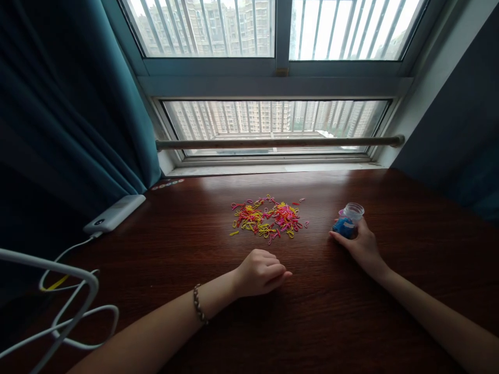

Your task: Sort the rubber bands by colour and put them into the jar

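Note:
Small rubber bands (286, 215) in pink, red and yellow lie in a loose pile on the dark wooden table (171, 234). My right hand (364, 246) is wrapped round a small clear jar (354, 211) with blue contents (343, 227), to the right of the pile. The jar looks tilted, and something pink shows at its far left side. Just in front of the pile, my left hand (262, 274) rests curled on the table, its fingers folded together; whether anything is inside them is hidden.
A white power bank (115, 213) with a white cable (86, 270) lies at the left by the blue curtain (113, 119). Thick white tubing or cord (91, 291) loops near my left forearm. A metal rail (280, 143) crosses the window behind the table.

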`<action>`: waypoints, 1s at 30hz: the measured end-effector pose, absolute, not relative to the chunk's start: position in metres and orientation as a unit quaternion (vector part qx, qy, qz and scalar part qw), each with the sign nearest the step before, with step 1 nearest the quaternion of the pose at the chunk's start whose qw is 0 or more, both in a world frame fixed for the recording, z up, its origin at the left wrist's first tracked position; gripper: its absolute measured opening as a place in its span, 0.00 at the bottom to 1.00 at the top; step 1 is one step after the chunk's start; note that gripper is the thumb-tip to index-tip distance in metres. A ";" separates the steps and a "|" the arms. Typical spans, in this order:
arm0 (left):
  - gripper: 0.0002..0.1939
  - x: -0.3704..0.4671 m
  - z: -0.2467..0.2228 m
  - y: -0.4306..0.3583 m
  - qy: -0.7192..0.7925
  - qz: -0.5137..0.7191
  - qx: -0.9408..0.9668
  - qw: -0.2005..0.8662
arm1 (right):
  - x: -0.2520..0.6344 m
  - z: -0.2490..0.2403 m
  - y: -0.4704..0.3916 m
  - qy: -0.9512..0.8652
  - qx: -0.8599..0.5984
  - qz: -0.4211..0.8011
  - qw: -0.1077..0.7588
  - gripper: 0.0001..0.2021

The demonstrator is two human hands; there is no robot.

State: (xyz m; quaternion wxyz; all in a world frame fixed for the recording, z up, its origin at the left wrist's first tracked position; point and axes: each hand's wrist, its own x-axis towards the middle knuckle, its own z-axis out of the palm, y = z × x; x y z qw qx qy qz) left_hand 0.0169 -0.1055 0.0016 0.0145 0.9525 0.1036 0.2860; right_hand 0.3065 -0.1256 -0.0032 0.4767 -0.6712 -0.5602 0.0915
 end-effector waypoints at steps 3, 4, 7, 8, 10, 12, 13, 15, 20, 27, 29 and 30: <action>0.13 0.016 0.003 -0.105 0.106 0.287 0.952 0.014 | 0.307 -0.003 -0.127 -0.566 -0.665 0.082 0.481 0.32; 0.13 0.016 0.003 -0.104 0.108 0.289 0.951 0.013 | 0.307 -0.003 -0.127 -0.568 -0.663 0.082 0.480 0.32; 0.13 0.016 0.005 -0.103 0.115 0.290 0.950 0.013 | 0.307 -0.003 -0.127 -0.571 -0.663 0.091 0.476 0.31; 0.13 0.015 0.006 -0.103 0.117 0.290 0.950 0.013 | 0.306 -0.003 -0.127 -0.571 -0.663 0.094 0.475 0.32; 0.14 0.015 0.006 -0.102 0.121 0.291 0.949 0.013 | 0.306 -0.004 -0.126 -0.572 -0.657 0.102 0.481 0.33; 0.14 0.014 0.006 -0.101 0.127 0.293 0.948 0.012 | 0.306 -0.003 -0.127 -0.566 -0.647 0.079 0.504 0.36; 0.14 0.014 0.006 -0.101 0.132 0.293 0.947 0.013 | 0.306 -0.003 -0.128 -0.559 -0.643 0.050 0.520 0.37; 0.14 0.014 0.005 -0.101 0.143 0.294 0.945 0.018 | 0.305 -0.001 -0.134 -0.547 -0.632 -0.037 0.548 0.38; 0.13 0.015 0.004 -0.101 0.166 0.294 0.941 0.038 | 0.287 0.009 -0.162 -0.678 -0.480 -0.154 0.535 0.25; 0.09 0.005 0.012 -0.080 0.240 0.297 0.924 0.026 | 0.241 0.018 -0.151 -0.814 -0.432 0.051 0.384 0.06; 0.10 -0.006 0.015 -0.070 0.265 0.283 0.922 -0.013 | 0.232 0.015 -0.132 -0.796 -0.485 0.086 0.352 0.05; 0.10 -0.013 0.016 -0.065 0.272 0.269 0.923 -0.038 | 0.229 0.013 -0.122 -0.790 -0.504 0.096 0.336 0.05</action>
